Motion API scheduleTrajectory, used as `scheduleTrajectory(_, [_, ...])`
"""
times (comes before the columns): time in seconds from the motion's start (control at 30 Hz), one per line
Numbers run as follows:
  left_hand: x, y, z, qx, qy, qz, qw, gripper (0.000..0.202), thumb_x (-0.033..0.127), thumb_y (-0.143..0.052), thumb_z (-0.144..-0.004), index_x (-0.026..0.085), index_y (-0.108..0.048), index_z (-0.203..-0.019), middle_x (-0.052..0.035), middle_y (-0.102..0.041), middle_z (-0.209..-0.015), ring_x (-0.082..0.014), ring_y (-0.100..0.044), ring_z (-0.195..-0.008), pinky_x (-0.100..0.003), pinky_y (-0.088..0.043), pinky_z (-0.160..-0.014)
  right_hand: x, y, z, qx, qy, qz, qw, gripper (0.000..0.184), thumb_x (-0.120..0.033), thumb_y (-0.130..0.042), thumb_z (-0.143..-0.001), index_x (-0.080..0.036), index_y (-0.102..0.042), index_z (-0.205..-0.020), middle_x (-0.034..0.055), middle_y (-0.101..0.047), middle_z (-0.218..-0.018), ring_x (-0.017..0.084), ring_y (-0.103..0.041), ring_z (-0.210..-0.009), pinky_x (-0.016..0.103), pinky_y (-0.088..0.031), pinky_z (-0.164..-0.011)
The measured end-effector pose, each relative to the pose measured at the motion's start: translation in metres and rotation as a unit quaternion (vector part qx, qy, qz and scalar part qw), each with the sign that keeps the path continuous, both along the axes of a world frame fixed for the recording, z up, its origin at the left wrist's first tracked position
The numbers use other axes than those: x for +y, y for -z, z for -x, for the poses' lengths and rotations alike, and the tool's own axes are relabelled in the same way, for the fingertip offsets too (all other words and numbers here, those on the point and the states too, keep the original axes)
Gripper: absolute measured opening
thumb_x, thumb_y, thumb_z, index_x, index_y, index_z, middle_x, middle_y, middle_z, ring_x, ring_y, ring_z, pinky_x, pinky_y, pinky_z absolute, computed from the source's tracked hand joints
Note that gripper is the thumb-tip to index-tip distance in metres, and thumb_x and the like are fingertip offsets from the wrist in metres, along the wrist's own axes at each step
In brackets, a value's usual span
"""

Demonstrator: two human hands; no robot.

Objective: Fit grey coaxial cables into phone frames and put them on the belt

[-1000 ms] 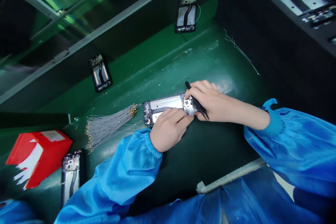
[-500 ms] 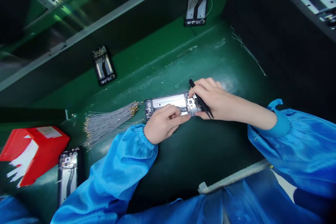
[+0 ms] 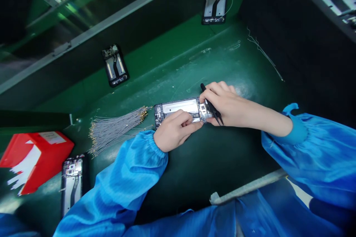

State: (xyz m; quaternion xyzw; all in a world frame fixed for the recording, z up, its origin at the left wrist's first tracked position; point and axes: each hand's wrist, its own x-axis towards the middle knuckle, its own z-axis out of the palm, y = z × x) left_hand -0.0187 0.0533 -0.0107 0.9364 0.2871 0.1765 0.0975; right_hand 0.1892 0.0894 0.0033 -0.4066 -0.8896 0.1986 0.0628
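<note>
An opened phone frame [image 3: 178,108] lies lengthwise on the green work surface [image 3: 211,63] in the middle of the view. My left hand [image 3: 175,130] rests on its near edge, fingers curled and pressed onto the frame's middle. My right hand [image 3: 225,103] covers the frame's right end and is closed round black tweezers [image 3: 211,104], whose tips point toward me past the frame's edge. Both arms wear blue sleeves.
A bundle of thin grey wires with gold tips [image 3: 118,129] lies left of the frame. Other phone frames sit at the far left [image 3: 115,65], far middle [image 3: 215,4] and near left [image 3: 71,183]. A red box [image 3: 33,159] stands at the left edge. Loose wires [image 3: 264,55] lie at far right.
The view has shifted slightly. My left fingers slid a little right along the frame's middle; my right hand with the tweezers stayed over the right end.
</note>
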Motion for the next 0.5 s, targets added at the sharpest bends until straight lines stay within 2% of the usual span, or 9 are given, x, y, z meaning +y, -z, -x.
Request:
scheduleTrajectory(0.1, [0.000, 0.002, 0.002, -0.016, -0.004, 0.031, 0.999, 0.025, 0.016, -0.040, -0.087, 0.019, -0.062, -0.098, -0.0026, -0.051, -0.072, -0.0122, -0.046, -0.067, -0.023, -0.042, -0.060, 0.001, 0.000, 0.002, -0.010, 0.010, -0.002, 1.000, 0.035, -0.035, -0.058, -0.067, -0.021, -0.044, -0.096, 0.0092, -0.044, -0.099, 0.026, -0.038, -0.089, 0.032, -0.027, -0.066])
scheduleTrajectory(0.2, [0.001, 0.001, 0.003, -0.075, -0.013, 0.107, 0.991, 0.023, 0.013, -0.041, -0.085, 0.015, -0.061, -0.096, -0.0047, -0.056, -0.079, -0.0126, -0.052, -0.074, -0.024, -0.046, -0.068, 0.002, 0.000, 0.005, -0.019, 0.007, -0.001, 1.000, 0.036, -0.037, -0.059, -0.067, -0.021, -0.044, -0.095, 0.0087, -0.044, -0.100, 0.025, -0.038, -0.088, 0.032, -0.027, -0.066])
scheduleTrajectory(0.3, [0.002, -0.001, 0.004, -0.119, -0.014, 0.161, 0.980, 0.020, 0.013, -0.043, -0.083, 0.014, -0.062, -0.089, -0.0047, -0.058, -0.079, -0.0118, -0.054, -0.074, -0.023, -0.047, -0.069, 0.005, -0.001, 0.008, -0.033, 0.004, 0.001, 0.999, 0.038, -0.038, -0.060, -0.066, -0.021, -0.044, -0.095, 0.0087, -0.043, -0.099, 0.025, -0.038, -0.087, 0.032, -0.026, -0.065])
scheduleTrajectory(0.5, [0.004, -0.001, 0.003, -0.119, 0.003, 0.155, 0.981, 0.019, 0.013, -0.045, -0.082, 0.014, -0.064, -0.087, -0.0049, -0.058, -0.076, -0.0119, -0.054, -0.072, -0.023, -0.046, -0.067, 0.011, -0.010, 0.017, -0.090, -0.014, -0.004, 0.996, 0.037, -0.035, -0.061, -0.065, -0.020, -0.045, -0.093, 0.0102, -0.044, -0.096, 0.026, -0.039, -0.085, 0.032, -0.025, -0.062])
